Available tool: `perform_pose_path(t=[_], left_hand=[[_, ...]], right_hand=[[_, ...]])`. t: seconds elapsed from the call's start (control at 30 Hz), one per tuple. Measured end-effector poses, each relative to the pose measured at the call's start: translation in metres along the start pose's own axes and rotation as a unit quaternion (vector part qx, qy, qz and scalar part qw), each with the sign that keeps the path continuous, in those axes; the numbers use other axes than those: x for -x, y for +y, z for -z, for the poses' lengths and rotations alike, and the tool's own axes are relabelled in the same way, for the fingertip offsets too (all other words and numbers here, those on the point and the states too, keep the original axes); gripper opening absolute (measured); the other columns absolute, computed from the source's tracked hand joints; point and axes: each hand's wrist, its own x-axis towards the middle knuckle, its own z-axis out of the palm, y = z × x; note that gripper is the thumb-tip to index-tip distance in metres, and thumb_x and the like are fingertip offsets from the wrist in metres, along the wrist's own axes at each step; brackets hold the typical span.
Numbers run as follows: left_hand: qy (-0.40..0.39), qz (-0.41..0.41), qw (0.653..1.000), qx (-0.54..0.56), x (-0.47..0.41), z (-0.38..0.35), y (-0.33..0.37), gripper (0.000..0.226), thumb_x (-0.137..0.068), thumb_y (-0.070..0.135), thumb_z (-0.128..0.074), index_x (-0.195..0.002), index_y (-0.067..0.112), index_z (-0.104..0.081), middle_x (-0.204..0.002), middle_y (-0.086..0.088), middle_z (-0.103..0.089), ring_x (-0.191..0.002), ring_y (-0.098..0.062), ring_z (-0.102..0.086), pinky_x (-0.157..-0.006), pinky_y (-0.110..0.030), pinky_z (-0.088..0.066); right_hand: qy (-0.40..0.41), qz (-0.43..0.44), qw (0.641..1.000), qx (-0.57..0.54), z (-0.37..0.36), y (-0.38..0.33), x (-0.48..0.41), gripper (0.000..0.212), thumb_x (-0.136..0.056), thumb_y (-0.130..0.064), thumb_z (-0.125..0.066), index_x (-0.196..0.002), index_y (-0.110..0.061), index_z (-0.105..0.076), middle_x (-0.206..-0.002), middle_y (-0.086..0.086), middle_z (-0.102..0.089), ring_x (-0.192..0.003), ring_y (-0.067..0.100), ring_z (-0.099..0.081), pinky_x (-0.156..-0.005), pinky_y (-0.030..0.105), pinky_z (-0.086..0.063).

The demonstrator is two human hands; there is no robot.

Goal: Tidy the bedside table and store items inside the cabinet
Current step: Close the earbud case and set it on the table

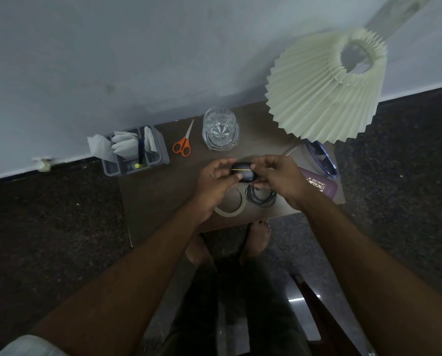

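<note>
Both hands meet over the tabletop (150, 201) centre; left hand (216, 179) and right hand (279, 178) each have fingers curled tight on a small black case (243, 172) w/ a thin yellow line, held just above the surface. Under the hands at 6 o'clock: tape ring (231, 205) and coiled black cable (261, 197), side by side. At 12: clear glass (220, 132); orange scissors (182, 142) at 11; grey organizer (135, 155) w/ white packets at 10, on the tabletop's far-left corner. Pleated lamp shade (322, 91) at 1-2; blue glasses (322, 159) and purple case (322, 185) at 3, partly hidden by the right hand.
</note>
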Motion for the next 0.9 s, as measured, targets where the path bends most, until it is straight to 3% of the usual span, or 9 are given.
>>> perform_pose_path(t=[0.07, 0.17, 0.3, 0.4, 0.5, 0.57, 0.67, 0.8, 0.9], left_hand=[[0.031, 0.02, 0.999, 0.016, -0.004, -0.007, -0.001, 0.042, -0.089, -0.008, -0.067, -0.129, -0.005, -0.055, -0.096, -0.011, -0.068, -0.09, -0.018, -0.067, -0.087, -0.031, -0.057], [0.064, 0.035, 0.997, 0.029, -0.011, -0.021, -0.002, 0.037, -0.088, -0.007, -0.068, -0.124, -0.007, -0.057, -0.09, -0.005, -0.066, -0.087, -0.016, -0.066, -0.087, -0.031, -0.056], [0.084, 0.033, 0.996, 0.027, -0.025, -0.041, 0.004, 0.03, -0.091, -0.005, -0.065, -0.121, -0.004, -0.061, -0.088, -0.003, -0.066, -0.088, -0.018, -0.065, -0.093, -0.037, -0.055], [0.1, 0.035, 0.994, 0.016, -0.036, -0.053, 0.008, 0.029, -0.091, -0.005, -0.064, -0.12, -0.005, -0.063, -0.099, -0.012, -0.068, -0.094, -0.021, -0.063, -0.099, -0.04, -0.052], [0.121, 0.044, 0.992, 0.001, -0.043, -0.059, 0.008, 0.03, -0.091, -0.004, -0.064, -0.121, -0.007, -0.063, -0.111, -0.021, -0.07, -0.096, -0.021, -0.063, -0.101, -0.04, -0.051], [0.145, 0.046, 0.988, -0.005, -0.047, -0.061, 0.005, 0.028, -0.09, -0.004, -0.066, -0.118, -0.007, -0.065, -0.114, -0.024, -0.071, -0.093, -0.021, -0.064, -0.099, -0.039, -0.053], [0.165, 0.05, 0.985, 0.004, -0.051, -0.064, 0.002, 0.027, -0.089, -0.005, -0.066, -0.116, -0.007, -0.066, -0.114, -0.026, -0.071, -0.09, -0.02, -0.062, -0.094, -0.036, -0.054], [0.163, 0.048, 0.985, 0.012, -0.057, -0.069, 0.003, 0.03, -0.088, -0.006, -0.065, -0.118, -0.006, -0.066, -0.114, -0.026, -0.071, -0.09, -0.019, -0.061, -0.089, -0.033, -0.052], [0.151, 0.042, 0.987, 0.015, -0.059, -0.073, 0.006, 0.034, -0.089, -0.005, -0.064, -0.123, -0.001, -0.066, -0.117, -0.021, -0.071, -0.095, -0.019, -0.064, -0.098, -0.037, -0.052]], right_hand=[[0.011, 0.016, 1.0, 0.017, 0.0, 0.001, -0.001, 0.022, -0.093, -0.003, -0.066, -0.115, -0.004, -0.065, -0.087, -0.001, -0.065, -0.073, 0.011, -0.067, -0.07, 0.028, -0.061], [0.044, 0.025, 0.999, 0.018, 0.003, 0.001, -0.006, 0.022, -0.088, 0.002, -0.07, -0.109, -0.004, -0.065, -0.082, -0.004, -0.064, -0.073, 0.011, -0.066, -0.068, 0.027, -0.06], [0.092, 0.038, 0.993, 0.057, 0.012, 0.004, -0.023, 0.017, -0.086, -0.003, -0.072, -0.097, -0.015, -0.071, -0.085, 0.0, -0.071, -0.087, 0.024, -0.071, -0.086, 0.049, -0.06], [0.123, 0.044, 0.983, 0.13, 0.017, 0.005, -0.038, 0.016, -0.081, -0.009, -0.07, -0.096, -0.012, -0.075, -0.09, 0.009, -0.074, -0.093, 0.032, -0.071, -0.085, 0.055, -0.056], [0.142, 0.062, 0.966, 0.206, 0.017, 0.004, -0.047, 0.014, -0.078, -0.012, -0.068, -0.09, -0.015, -0.075, -0.082, 0.005, -0.073, -0.084, 0.026, -0.071, -0.07, 0.038, -0.057], [0.153, 0.071, 0.952, 0.256, 0.017, 0.003, -0.052, 0.018, -0.079, -0.013, -0.069, -0.094, -0.018, -0.077, -0.084, 0.0, -0.073, -0.084, 0.021, -0.07, -0.067, 0.024, -0.046], [0.162, 0.066, 0.94, 0.291, 0.017, 0.001, -0.057, 0.02, -0.08, -0.012, -0.068, -0.098, -0.011, -0.076, -0.09, 0.007, -0.073, -0.087, 0.024, -0.068, -0.069, 0.025, -0.043], [0.159, 0.085, 0.929, 0.323, 0.02, -0.004, -0.058, 0.024, -0.085, -0.011, -0.063, -0.105, -0.007, -0.075, -0.097, 0.012, -0.074, -0.093, 0.029, -0.067, -0.077, 0.03, -0.05], [0.173, 0.085, 0.912, 0.361, 0.022, -0.005, -0.062, 0.027, -0.091, -0.019, -0.059, -0.11, -0.005, -0.07, -0.101, 0.017, -0.072, -0.097, 0.033, -0.065, -0.07, 0.027, -0.038]])
